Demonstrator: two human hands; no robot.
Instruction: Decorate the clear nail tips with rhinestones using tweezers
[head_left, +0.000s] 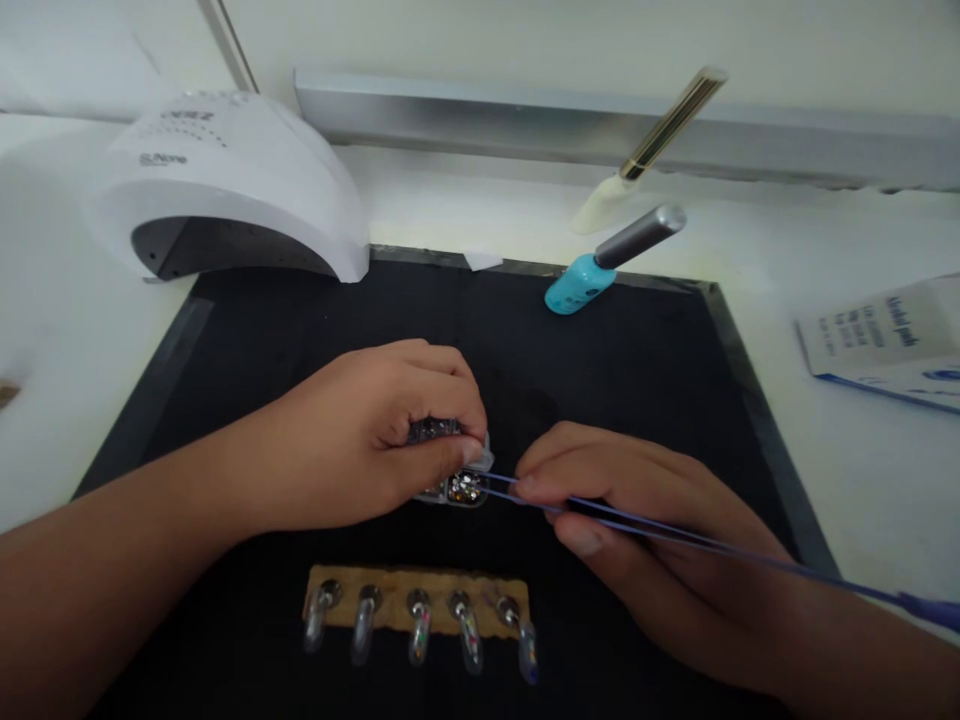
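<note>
My left hand [420, 435] is closed over a small clear compartment box [466, 490], thumb and finger pinching its raised lid [481, 462]. Shiny gems or glitter pieces fill the open corner compartment; the hand covers much of the box. My right hand [645, 520] grips long blue tweezers [600, 511] between thumb and fingers. The tweezers' tips reach into the open compartment, and whether they hold a piece is too small to tell. Below, several clear nail tips [418, 640], some with coloured specks, stand out from a brown cardboard strip [390, 582].
Everything lies on a black mat [300, 310] on a white table. A white nail lamp [247, 170] stands at the back left. A turquoise polish bottle [581, 285] and a cream polish bottle [604, 200] are behind. An alcohol pads box [885, 340] sits at right.
</note>
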